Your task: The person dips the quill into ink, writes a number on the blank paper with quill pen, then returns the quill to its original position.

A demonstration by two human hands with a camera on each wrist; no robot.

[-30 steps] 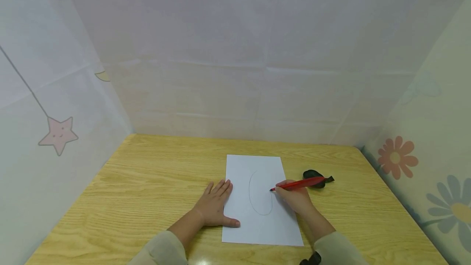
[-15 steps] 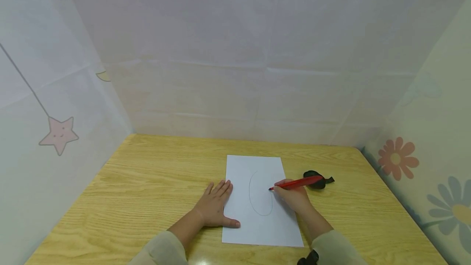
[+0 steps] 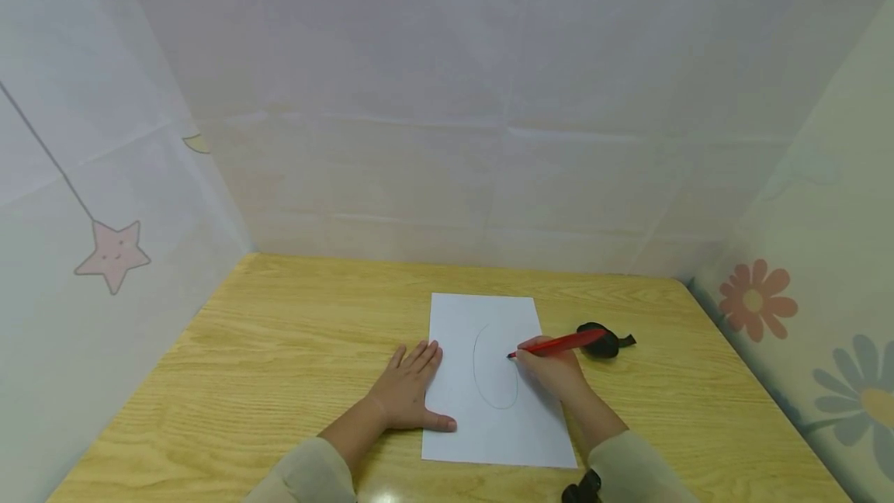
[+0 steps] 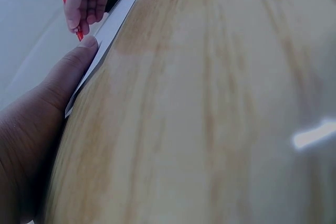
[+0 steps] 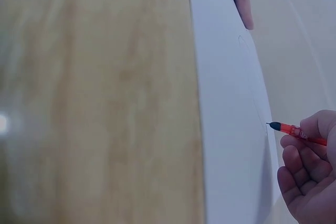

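Observation:
A white sheet of paper (image 3: 454,317) lies on the wooden table, bearing a thin dark curve like a tall U. My left hand (image 3: 408,394) rests flat on its left edge, fingers spread and thumb reaching onto the sheet. In the left wrist view that thumb (image 4: 68,74) lies along the paper's edge. My right hand (image 3: 559,375) pinches a slim red pen (image 3: 562,345) over the right half of the sheet. The right wrist view shows the pen's dark tip (image 5: 274,125) close over the paper, with the other fingers (image 5: 310,166) curled beneath.
A black rounded object with a short tab (image 3: 599,344) lies right of the paper, partly behind the pen. The wooden table (image 3: 293,340) extends around the sheet, backed by a pale cloth wall (image 3: 447,177). A small black item (image 3: 581,489) sits by the right cuff.
My right hand and the pen have shifted slightly left and up the sheet, the tip rising along the right side of the curve. My left hand and the paper have stayed in place.

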